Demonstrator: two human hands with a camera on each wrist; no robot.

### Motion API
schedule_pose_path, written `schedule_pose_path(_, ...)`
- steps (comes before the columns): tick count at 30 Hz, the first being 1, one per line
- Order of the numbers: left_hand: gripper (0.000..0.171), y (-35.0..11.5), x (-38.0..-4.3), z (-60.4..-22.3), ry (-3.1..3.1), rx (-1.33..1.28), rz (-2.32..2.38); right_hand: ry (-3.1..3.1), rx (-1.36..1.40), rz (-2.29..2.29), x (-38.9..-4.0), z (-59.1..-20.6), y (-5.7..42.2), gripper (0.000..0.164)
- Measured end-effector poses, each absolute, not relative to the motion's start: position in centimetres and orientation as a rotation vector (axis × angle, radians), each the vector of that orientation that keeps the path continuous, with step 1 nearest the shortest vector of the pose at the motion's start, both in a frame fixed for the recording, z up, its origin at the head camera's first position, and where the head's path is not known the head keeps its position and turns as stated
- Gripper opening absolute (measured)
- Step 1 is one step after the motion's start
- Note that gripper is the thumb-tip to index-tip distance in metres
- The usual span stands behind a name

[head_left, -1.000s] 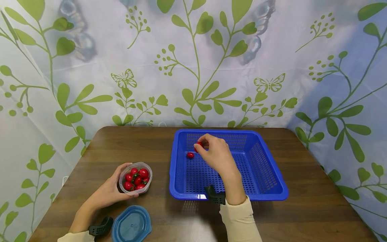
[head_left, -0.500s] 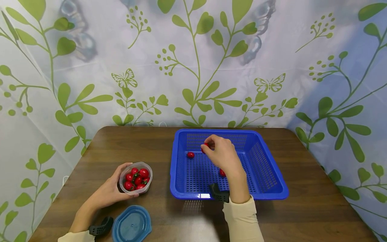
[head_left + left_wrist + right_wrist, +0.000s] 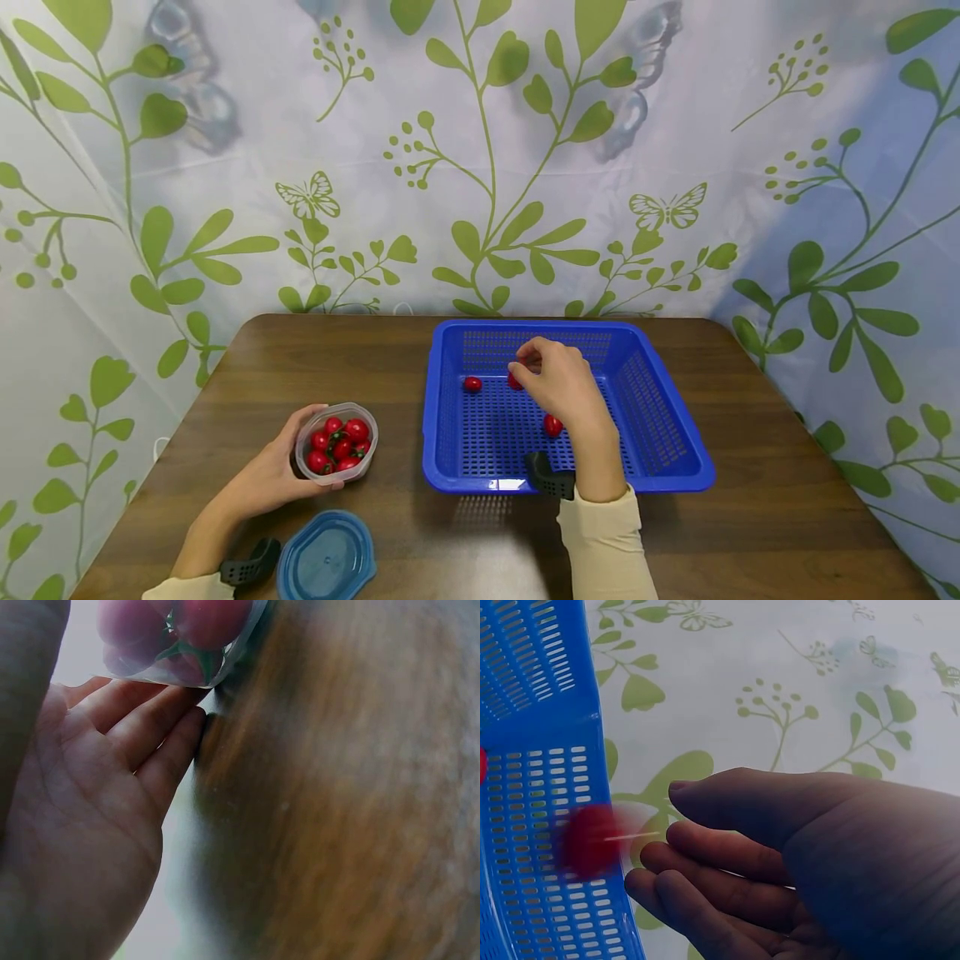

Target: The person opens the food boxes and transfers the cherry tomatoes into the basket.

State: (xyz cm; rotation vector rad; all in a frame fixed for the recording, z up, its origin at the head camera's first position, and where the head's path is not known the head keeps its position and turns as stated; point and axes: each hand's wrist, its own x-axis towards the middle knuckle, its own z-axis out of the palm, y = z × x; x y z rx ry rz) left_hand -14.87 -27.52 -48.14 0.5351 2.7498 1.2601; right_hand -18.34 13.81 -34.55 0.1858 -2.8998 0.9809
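On the left, my left hand (image 3: 266, 471) grips a clear plastic container (image 3: 303, 437) of cherry tomatoes (image 3: 342, 449) round its side, thumb at the near side. My right hand (image 3: 562, 387) is over the blue plastic basket (image 3: 675, 450), thumb and fingers parted. Just off its fingertips a cherry tomato (image 3: 592, 841) is in the air, blurred and touching no finger in the right wrist view. Two more lie on the basket floor: one tomato (image 3: 472, 384) at the back left, another tomato (image 3: 552, 425) beside my right wrist.
A blue lid (image 3: 327, 557) lies on the wooden table (image 3: 360, 358) just in front of the container. Behind the table hangs a leaf-patterned cloth (image 3: 480, 167). The basket's raised walls surround the space under my right hand.
My right hand has moved a little right over the basket and let go of the cherry tomato, which drops from its fingers. The left hand and container have stayed put.
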Motion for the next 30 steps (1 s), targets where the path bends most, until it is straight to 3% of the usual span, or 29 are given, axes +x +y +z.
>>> schedule_pose_path(30,0.107,-27.5,-14.9,-48.3,2.766,0.554,1.253,-2.756,0.315,1.153,-17.6,-34.3,11.1,0.025)
